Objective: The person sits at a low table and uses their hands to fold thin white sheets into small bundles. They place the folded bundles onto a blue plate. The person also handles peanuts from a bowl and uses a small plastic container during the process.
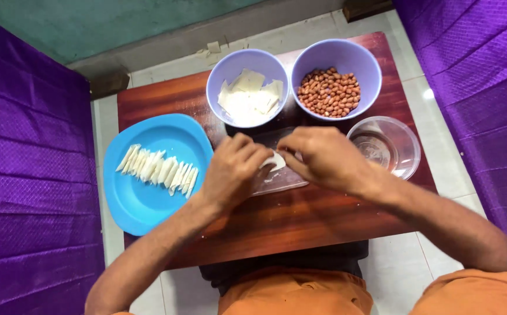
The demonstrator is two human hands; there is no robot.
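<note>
My left hand [233, 169] and my right hand [323, 157] meet over a clear flat board [282, 181] in the middle of a low wooden table [300, 221]. Both pinch a small white piece of dough wrapper [275, 160] between their fingertips. Much of the wrapper is hidden by my fingers. A lilac bowl [247, 61] of white wrapper sheets stands just beyond my left hand. A second lilac bowl [338, 52] holds red-brown peanuts [329, 92]. On the left, a blue plate [148, 204] carries a row of several folded white pieces [159, 169].
A clear bowl [408, 146] holding a little liquid sits right of my right hand. Purple cloth [25, 175] hangs on both sides of the table. White floor tiles [440, 116] surround the table, and my orange-clad knees [300, 294] are at the near edge.
</note>
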